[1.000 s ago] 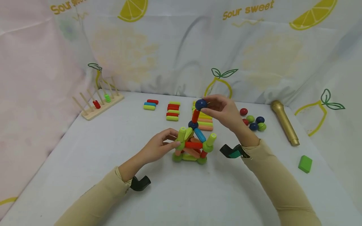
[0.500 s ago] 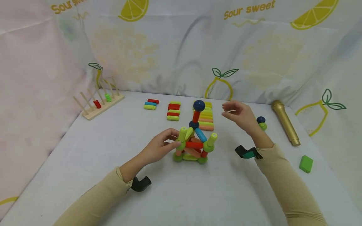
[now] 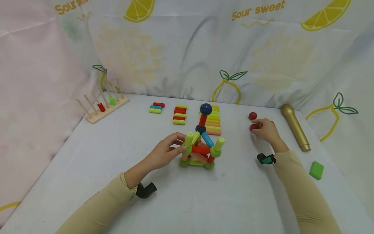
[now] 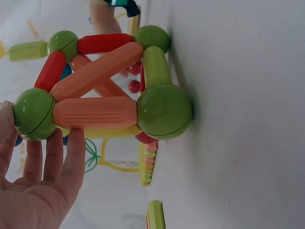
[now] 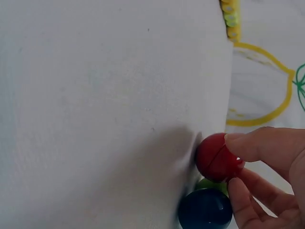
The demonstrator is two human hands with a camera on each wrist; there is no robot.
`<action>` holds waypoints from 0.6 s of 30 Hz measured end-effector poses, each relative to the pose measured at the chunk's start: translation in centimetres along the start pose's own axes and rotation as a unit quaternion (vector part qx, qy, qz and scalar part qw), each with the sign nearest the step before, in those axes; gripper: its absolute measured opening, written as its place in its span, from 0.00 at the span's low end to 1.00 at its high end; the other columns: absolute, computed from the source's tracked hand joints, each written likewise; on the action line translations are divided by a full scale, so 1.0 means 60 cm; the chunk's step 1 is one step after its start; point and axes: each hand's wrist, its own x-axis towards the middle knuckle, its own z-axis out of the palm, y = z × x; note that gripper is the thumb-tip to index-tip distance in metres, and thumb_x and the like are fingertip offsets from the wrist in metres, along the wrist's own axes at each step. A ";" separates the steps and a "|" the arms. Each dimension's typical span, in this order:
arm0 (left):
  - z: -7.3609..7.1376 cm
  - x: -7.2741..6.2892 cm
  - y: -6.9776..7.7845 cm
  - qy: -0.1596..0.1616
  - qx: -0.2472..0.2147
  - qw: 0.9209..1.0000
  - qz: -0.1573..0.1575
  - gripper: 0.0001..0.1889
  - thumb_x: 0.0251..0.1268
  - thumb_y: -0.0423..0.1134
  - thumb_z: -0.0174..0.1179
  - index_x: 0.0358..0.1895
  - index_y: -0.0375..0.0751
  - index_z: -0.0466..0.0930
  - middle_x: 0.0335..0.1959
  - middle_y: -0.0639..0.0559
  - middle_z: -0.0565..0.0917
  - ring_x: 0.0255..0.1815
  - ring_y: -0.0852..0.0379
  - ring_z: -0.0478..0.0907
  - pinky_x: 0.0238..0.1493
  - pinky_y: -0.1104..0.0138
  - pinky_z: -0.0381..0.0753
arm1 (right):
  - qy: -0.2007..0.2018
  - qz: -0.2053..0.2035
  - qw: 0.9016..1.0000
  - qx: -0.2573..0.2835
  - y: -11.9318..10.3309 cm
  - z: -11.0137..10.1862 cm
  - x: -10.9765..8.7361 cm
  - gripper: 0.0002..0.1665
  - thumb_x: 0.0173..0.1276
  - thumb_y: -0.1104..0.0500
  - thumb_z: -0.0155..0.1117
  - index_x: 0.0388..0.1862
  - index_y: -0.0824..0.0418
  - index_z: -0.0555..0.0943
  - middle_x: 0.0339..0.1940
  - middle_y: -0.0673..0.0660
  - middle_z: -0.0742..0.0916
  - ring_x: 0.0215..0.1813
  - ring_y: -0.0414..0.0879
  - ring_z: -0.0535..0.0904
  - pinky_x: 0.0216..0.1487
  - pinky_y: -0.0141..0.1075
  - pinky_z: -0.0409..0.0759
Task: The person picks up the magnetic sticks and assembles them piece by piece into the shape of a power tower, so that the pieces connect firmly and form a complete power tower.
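The right hand (image 3: 268,131) pinches a red ball (image 5: 214,155) between thumb and fingers at the surface (image 3: 187,204), the thumb tip on one side and a fingertip opposite, with a dark blue ball (image 5: 205,210) and a partly hidden green ball just beside it. The left hand (image 3: 165,152) steadies the ball-and-stick frame (image 3: 200,150), its thumb against one side of an upper green ball (image 4: 34,114) and its slightly spread fingers at the ball's underside and the adjoining orange stick (image 4: 95,113).
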 end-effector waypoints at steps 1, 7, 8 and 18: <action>0.000 0.000 0.000 0.000 0.000 1.000 0.000 0.15 0.66 0.36 0.56 0.54 0.42 0.70 0.52 0.48 0.75 0.55 0.48 0.72 0.54 0.54 0.73 | -0.003 -0.003 1.000 -0.013 0.000 0.001 0.002 0.23 0.61 0.68 0.61 0.54 0.76 0.73 0.48 0.74 0.75 0.50 0.64 0.71 0.51 0.53 0.71; -0.001 -0.001 0.000 -0.002 0.001 1.000 -0.001 0.15 0.67 0.35 0.55 0.55 0.41 0.69 0.53 0.48 0.74 0.56 0.48 0.71 0.54 0.55 0.73 | -0.024 0.007 0.999 -0.048 -0.016 0.004 0.002 0.22 0.59 0.64 0.64 0.51 0.73 0.75 0.46 0.71 0.78 0.48 0.62 0.72 0.49 0.52 0.72; -0.001 -0.001 0.000 -0.002 0.001 1.000 -0.001 0.15 0.67 0.35 0.55 0.55 0.41 0.69 0.53 0.48 0.74 0.56 0.48 0.71 0.54 0.55 0.73 | -0.025 0.008 0.999 -0.041 -0.020 0.005 0.001 0.22 0.60 0.62 0.65 0.51 0.73 0.76 0.46 0.70 0.79 0.48 0.61 0.73 0.48 0.51 0.72; 0.000 0.000 0.002 -0.002 0.003 1.000 -0.004 0.14 0.67 0.36 0.55 0.54 0.42 0.70 0.52 0.48 0.75 0.55 0.48 0.71 0.54 0.55 0.73 | 0.015 -0.040 0.980 0.195 -0.120 0.006 -0.068 0.25 0.61 0.51 0.67 0.53 0.64 0.77 0.45 0.58 0.81 0.45 0.48 0.76 0.44 0.33 0.76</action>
